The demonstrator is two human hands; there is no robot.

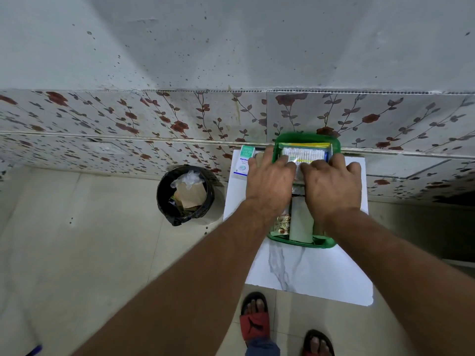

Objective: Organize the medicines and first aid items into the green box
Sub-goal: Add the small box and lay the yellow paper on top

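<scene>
My left hand (270, 181) and right hand (331, 186) lie flat, fingers spread, on shiny foil blister strips (305, 155) in the green plastic box (308, 140) on the marble-look worktop (308, 268). They hide its middle; I can't tell if they grip. A white roll (300, 222) lies nearer me, a carton (244, 163) beside the box, a black bin (185, 194) on the floor.

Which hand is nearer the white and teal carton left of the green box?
Left. The left hand sits right beside the white and teal cardboard carton, its edge nearly touching. The right hand is over the green plastic box, farther away.
</scene>
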